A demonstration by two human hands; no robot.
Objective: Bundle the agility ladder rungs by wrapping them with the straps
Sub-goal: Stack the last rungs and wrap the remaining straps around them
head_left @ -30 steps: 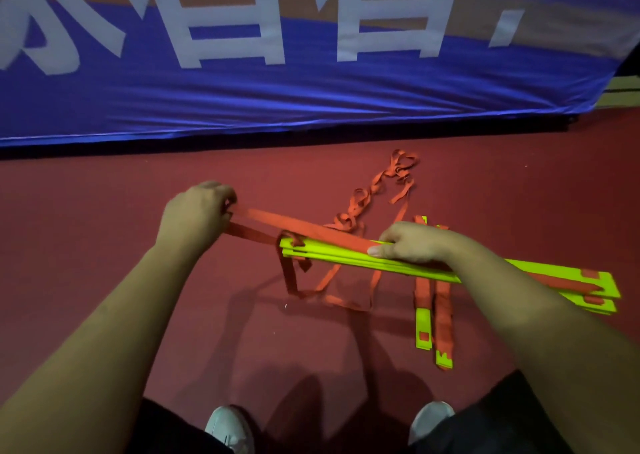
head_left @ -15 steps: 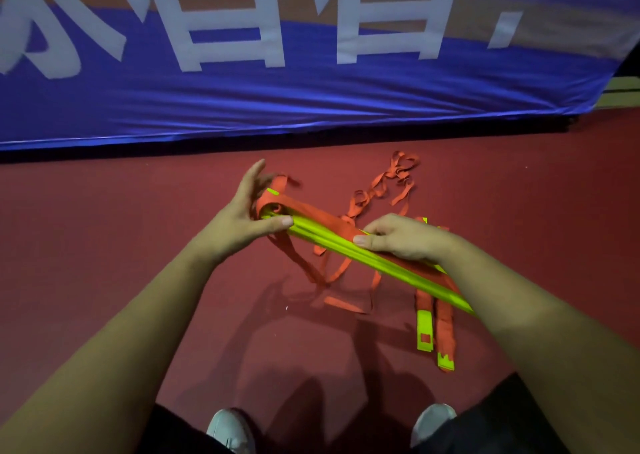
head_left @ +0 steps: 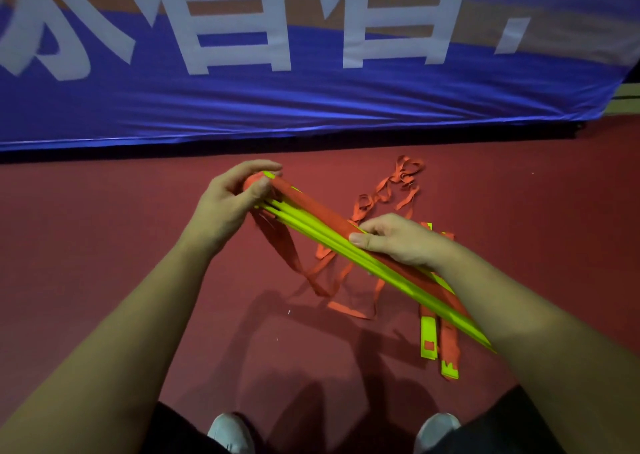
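While the left hand (head_left: 232, 208) curls round the soft strap (head_left: 311, 208) at the stack's far end, seemingly light, stiff rungs (head_left: 311, 234) hang over the floor (head_left: 104, 232). The right hand (head_left: 398, 242) clamps mid-stack, likely the best hold against slippery flats fanning.

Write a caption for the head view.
Left hand holds orange fabric strap over end of stacked flat yellow rungs; right hand grips them.

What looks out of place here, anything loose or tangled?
Two rungs lie on the floor, outside the stack held by the left hand and right hand. Beyond it, loose strap sits tangled. No damage visible.
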